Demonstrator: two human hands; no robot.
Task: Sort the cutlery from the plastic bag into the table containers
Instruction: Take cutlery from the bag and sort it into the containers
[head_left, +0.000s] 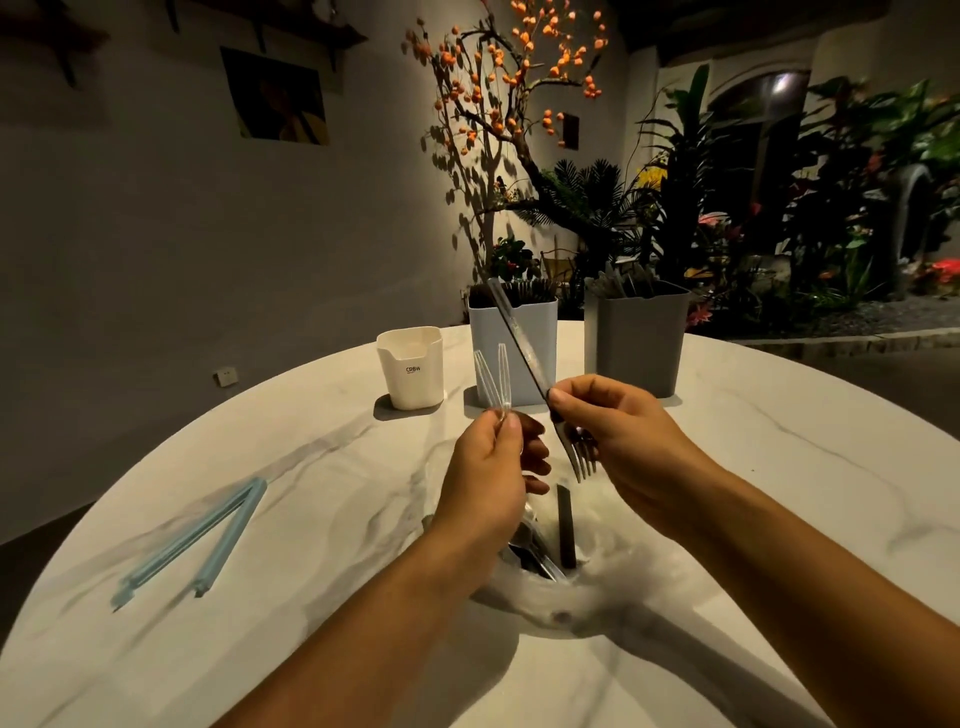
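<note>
Holding cutlery above the bag, both hands are occupied; the left hand pinches two clear pieces at their lower ends, long axes near upright; the right hand grips a fork near its neck, tines down toward the bag, handle slanting up and away to the left, crossing in front of the white bin. That bin lies straight ahead of both hands, nearest the fork handle; the cream cup sits left of it, nearer the left hand; the grey bin sits right. More cutlery remains in the bag on the bench; sorting is judged partly done.
</note>
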